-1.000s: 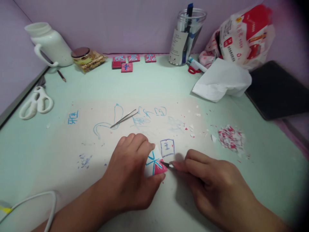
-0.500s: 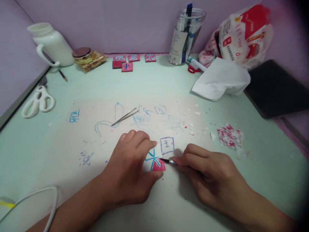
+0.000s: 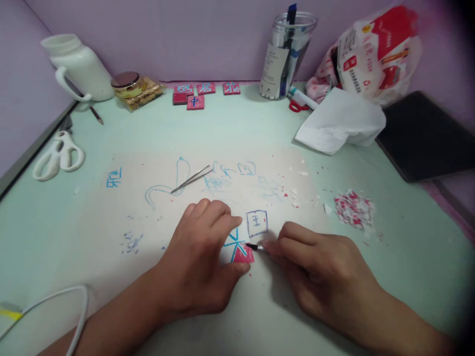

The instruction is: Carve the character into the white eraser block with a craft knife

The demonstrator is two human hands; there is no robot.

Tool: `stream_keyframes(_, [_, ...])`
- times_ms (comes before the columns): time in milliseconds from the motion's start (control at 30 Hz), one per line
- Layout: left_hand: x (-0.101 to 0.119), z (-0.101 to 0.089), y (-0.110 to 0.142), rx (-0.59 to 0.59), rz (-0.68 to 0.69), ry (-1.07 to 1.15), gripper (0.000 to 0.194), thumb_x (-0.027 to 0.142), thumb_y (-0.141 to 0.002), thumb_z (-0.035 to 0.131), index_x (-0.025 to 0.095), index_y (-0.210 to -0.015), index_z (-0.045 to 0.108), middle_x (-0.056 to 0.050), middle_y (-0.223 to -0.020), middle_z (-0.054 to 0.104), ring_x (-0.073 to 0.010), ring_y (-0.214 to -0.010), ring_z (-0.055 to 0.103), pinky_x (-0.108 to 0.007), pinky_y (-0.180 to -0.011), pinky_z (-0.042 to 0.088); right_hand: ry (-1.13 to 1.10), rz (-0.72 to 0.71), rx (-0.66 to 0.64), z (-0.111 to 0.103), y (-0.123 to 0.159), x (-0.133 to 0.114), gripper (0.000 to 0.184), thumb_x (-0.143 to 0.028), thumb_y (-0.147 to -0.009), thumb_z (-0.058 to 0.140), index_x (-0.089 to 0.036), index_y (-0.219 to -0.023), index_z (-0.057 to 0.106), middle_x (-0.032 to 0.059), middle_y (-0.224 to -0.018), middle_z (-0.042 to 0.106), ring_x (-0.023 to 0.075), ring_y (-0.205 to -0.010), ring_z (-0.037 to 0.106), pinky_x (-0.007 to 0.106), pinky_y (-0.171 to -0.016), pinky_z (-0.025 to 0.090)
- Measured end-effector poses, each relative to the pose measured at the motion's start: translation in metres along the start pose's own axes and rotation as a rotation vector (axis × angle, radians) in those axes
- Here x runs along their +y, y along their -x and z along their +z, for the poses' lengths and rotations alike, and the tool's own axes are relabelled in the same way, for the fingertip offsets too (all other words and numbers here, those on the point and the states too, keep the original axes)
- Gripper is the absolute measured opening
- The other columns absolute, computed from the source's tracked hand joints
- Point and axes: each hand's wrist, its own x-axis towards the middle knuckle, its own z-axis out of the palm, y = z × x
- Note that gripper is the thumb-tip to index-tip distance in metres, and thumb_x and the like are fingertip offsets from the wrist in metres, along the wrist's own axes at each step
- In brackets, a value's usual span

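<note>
My left hand (image 3: 204, 252) steadies a small square carving block (image 3: 243, 254), forefinger at its upper edge and thumb at its lower one. The block is pink at the lower right and white elsewhere, with blue character strokes; its left part is hidden behind my hand. Pinched in my right hand (image 3: 315, 267) is a craft knife (image 3: 260, 247), its dark tip touching the block's right side near the pink area. Just above lies a square outline (image 3: 257, 223) drawn in purple with a character inside. Open metal tweezers (image 3: 191, 179) rest beyond my left hand.
A pile of pink and white shavings (image 3: 354, 210) lies at right. Several pink carved blocks (image 3: 195, 103) sit at the back, near a jar of pens (image 3: 274, 69). White scissors (image 3: 61, 155) and a white mug (image 3: 83, 69) stand left; a cable (image 3: 85, 306) crosses the lower left.
The knife tip has shifted very slightly on the block, and my right hand has tilted a little with it. My left hand keeps its hold.
</note>
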Motion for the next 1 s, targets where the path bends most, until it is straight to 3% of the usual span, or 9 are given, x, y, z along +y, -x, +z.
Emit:
stream_keyframes(300, [-0.002, -0.002, -0.002, -0.025, 0.035, 0.015, 0.035, 0.037, -0.075, 0.066, 0.017, -0.101, 0.057, -0.009, -0.098, 0.055, -0.0261, -0.087, 0.048, -0.046, -0.076, 0.038, -0.037, -0.031, -0.067, -0.002, -0.006, 0.004, 0.03, -0.004, -0.074, 0.046, -0.02, -0.089, 0.066, -0.0021, -0.069, 0.051, 0.0089, -0.052, 0.042, 0.025, -0.049, 0.026])
stream_keyframes(600, [-0.002, -0.006, -0.002, -0.08, 0.039, 0.036, 0.037, 0.042, -0.081, 0.059, 0.019, -0.109, 0.057, -0.009, -0.102, 0.055, -0.0257, -0.091, 0.049, -0.046, -0.079, 0.039, 0.022, -0.116, -0.119, -0.009, -0.014, 0.005, 0.026, -0.007, -0.075, 0.045, -0.019, -0.085, 0.067, -0.0021, -0.067, 0.05, 0.009, -0.051, 0.04, 0.027, -0.048, 0.022])
stream_keyframes(1000, [-0.003, -0.009, -0.003, -0.139, 0.055, 0.031, 0.041, 0.03, -0.078, 0.065, 0.022, -0.116, 0.053, -0.007, -0.105, 0.053, -0.0262, -0.094, 0.047, -0.047, -0.08, 0.038, -0.038, -0.128, -0.181, -0.014, -0.02, 0.011, 0.032, -0.006, -0.071, 0.047, -0.023, -0.088, 0.067, -0.0041, -0.071, 0.054, 0.0086, -0.054, 0.042, 0.026, -0.051, 0.023])
